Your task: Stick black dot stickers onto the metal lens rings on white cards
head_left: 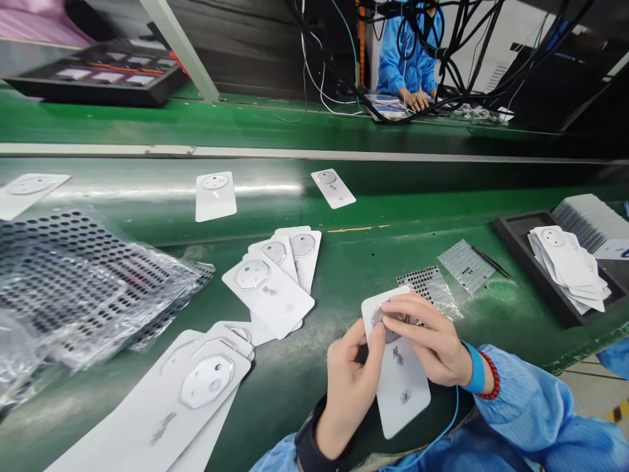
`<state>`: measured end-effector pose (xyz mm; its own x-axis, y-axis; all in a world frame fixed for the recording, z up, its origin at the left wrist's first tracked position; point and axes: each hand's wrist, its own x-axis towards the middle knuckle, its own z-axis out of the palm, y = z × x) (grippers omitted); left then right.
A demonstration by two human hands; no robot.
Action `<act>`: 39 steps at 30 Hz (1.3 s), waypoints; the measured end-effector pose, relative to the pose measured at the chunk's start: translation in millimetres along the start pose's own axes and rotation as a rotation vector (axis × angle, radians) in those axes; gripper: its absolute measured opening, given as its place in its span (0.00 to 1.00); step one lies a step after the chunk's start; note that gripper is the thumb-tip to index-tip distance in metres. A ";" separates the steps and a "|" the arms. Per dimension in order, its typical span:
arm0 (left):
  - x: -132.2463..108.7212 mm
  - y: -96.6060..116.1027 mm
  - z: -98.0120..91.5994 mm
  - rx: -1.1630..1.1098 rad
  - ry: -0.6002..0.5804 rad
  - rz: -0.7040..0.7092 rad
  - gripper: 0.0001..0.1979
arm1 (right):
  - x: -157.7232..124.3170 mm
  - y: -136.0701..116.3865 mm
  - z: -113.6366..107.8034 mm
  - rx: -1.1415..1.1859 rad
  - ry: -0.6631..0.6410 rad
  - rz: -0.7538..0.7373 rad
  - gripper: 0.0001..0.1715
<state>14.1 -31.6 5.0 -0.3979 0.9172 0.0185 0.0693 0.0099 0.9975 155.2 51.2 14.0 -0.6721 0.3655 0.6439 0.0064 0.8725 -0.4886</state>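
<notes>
A white plate (403, 393) with rounded corners, an octagonal recess near its top and grey printed marks lies tilted in front of me. My left hand (350, 379) grips its upper left edge between thumb and fingers. Over the recess, my right hand (432, 334) has its fingertips pressed together against the plate; anything small between them is hidden. Just beyond my right hand lies a clear sheet with black dots (428, 287). A second dotted sheet (466, 265) is to its right, with dark tweezers (491, 261) by its edge.
Several similar plates lie left of me, in a fanned group (275, 298) and a nearer stack (162, 400). Bagged perforated sheets (83, 282) are farther left. A black tray (565, 314) holds plates at right. Single plates (216, 203) lie on the belt. Across it sits another person (405, 52).
</notes>
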 end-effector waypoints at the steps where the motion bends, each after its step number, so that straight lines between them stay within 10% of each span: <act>1: 0.0 0.8 0.0 0.022 0.020 0.020 0.13 | -1.3 -1.2 0.8 0.023 0.026 0.031 0.31; 11: -3.3 -5.5 -1.6 0.115 0.162 0.078 0.14 | -9.9 -5.7 19.4 0.822 0.063 0.661 0.35; 32: -5.6 2.6 -10.6 0.153 0.140 0.277 0.07 | 1.9 -21.3 8.4 0.833 0.121 0.727 0.29; 39: 0.5 2.0 -6.9 0.088 0.041 0.074 0.09 | 2.0 -8.8 9.4 0.934 0.120 0.813 0.29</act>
<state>7.6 -33.9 7.5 -0.4261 0.8995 0.0964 0.1795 -0.0204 0.9836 146.9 41.3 14.1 -0.6475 0.7619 -0.0153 -0.1733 -0.1668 -0.9706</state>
